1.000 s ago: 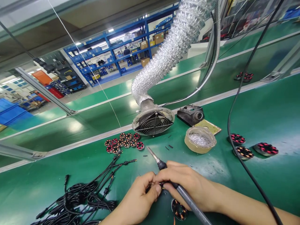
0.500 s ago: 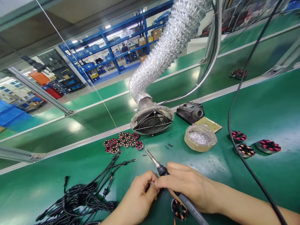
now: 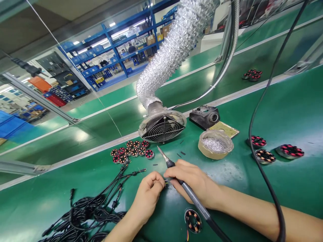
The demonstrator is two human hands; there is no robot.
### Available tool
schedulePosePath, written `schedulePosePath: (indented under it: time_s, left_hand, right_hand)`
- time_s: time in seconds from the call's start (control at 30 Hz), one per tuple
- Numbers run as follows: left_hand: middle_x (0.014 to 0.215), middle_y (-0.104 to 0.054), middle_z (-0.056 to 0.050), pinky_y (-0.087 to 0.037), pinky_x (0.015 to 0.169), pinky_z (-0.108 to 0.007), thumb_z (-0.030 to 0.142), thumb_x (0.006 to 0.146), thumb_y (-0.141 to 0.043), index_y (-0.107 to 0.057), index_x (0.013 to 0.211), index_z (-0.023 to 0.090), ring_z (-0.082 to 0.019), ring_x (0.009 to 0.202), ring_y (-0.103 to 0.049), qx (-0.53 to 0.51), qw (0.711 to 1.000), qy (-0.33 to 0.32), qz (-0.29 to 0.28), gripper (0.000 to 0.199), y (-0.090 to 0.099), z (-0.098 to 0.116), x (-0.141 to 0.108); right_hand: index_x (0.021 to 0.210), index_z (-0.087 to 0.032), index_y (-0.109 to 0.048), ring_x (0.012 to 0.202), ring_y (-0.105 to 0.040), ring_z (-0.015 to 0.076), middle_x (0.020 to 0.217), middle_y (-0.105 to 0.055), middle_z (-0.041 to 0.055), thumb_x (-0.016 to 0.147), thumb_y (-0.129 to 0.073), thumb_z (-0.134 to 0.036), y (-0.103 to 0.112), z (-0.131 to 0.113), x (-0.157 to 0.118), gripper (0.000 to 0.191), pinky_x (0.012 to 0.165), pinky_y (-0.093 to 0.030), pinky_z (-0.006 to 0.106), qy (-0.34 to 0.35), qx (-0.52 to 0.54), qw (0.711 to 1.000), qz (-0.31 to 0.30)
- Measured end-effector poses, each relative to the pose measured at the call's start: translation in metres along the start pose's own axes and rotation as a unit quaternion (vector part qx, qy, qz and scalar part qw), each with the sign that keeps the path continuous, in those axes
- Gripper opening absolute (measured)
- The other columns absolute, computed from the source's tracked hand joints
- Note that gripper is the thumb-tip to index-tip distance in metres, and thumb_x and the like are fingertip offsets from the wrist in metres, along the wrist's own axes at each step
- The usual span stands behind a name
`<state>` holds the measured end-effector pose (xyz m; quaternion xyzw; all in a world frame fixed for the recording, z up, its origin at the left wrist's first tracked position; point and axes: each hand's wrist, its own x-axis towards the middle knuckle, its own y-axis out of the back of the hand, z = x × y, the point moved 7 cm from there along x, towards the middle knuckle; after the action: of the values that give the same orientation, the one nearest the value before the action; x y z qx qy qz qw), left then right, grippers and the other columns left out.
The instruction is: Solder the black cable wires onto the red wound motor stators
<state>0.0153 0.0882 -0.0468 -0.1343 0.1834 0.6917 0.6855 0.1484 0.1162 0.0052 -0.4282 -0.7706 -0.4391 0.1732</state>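
Note:
My right hand (image 3: 195, 181) is wrapped round a soldering iron (image 3: 189, 193), whose metal tip points up and away to the left. Beside it, my left hand (image 3: 150, 188) pinches thin wires (image 3: 166, 182), their coloured ends poking out between the two hands. Most of what the left fingers hold is hidden. Below the right hand lies a motor stator (image 3: 193, 220) with copper windings and a few leads. Black cables (image 3: 88, 213) lie bundled at the left, some with bared ends. Several small stators (image 3: 134, 152) are grouped beyond my left hand.
A fume extractor hood (image 3: 163, 127) on a silver duct hangs at the bench's back edge. Right of it are a black iron stand (image 3: 205, 117) and a round tub of metal shavings (image 3: 215, 144). More stators (image 3: 264, 156) sit at right, near a hanging black cord (image 3: 254, 116).
My hands have moved slightly up and apart, and the soldering iron has risen with the right hand. Wire ends now show beside the left fingers. The stator below is more exposed.

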Motion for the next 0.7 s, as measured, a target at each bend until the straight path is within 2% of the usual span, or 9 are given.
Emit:
schedulePosePath:
  time_s: [0.27, 0.47, 0.6, 0.7]
  left_hand:
    - [0.047, -0.031, 0.014, -0.011, 0.041, -0.019, 0.045, 0.066, -0.065, -0.042, 0.065, 0.022, -0.003, 0.038, -0.015, -0.024, 1.0, 0.019, -0.003, 0.033, -0.002, 0.0, -0.001]
    - [0.046, -0.031, 0.013, -0.01, 0.041, -0.019, 0.042, 0.067, -0.06, -0.043, 0.064, 0.022, -0.003, 0.038, -0.015, -0.01, 1.0, 0.022, 0.005, 0.026, -0.001, 0.001, 0.002]
    - [0.047, -0.028, 0.013, -0.009, 0.041, -0.02, 0.039, 0.067, -0.056, -0.046, 0.063, 0.021, -0.004, 0.038, -0.013, 0.012, 1.0, 0.017, 0.007, 0.021, 0.0, 0.001, 0.002]
    - [0.046, -0.027, 0.013, -0.009, 0.041, -0.021, 0.038, 0.066, -0.055, -0.047, 0.062, 0.021, -0.004, 0.037, -0.013, 0.016, 1.0, 0.018, 0.01, 0.019, 0.0, 0.0, 0.002]
  right_hand:
    - [0.102, -0.017, -0.06, 0.065, -0.044, 0.0152, 0.073, -0.06, 0.0009, 0.098, -0.039, -0.014, -0.005, 0.001, 0.005, 0.021, 0.064, -0.038, 0.027, 0.017, 0.037, 0.999, -0.032]
    - [0.104, -0.015, -0.062, 0.063, -0.043, 0.0153, 0.066, -0.055, 0.0004, 0.099, -0.04, -0.014, 0.017, -0.008, 0.005, 0.023, 0.056, -0.037, 0.025, 0.039, 0.01, 0.999, -0.001]
    - [0.125, -0.016, -0.056, 0.061, -0.05, 0.0133, 0.071, -0.059, -0.0001, 0.099, -0.046, -0.016, 0.036, -0.013, -0.003, 0.029, 0.055, -0.041, 0.023, -0.019, 0.032, 0.999, 0.024]
    - [0.122, -0.02, -0.061, 0.062, -0.054, 0.0139, 0.074, -0.06, 0.0006, 0.095, -0.05, -0.019, 0.046, -0.011, -0.01, 0.029, 0.056, -0.044, 0.024, -0.075, 0.05, 0.995, 0.043]
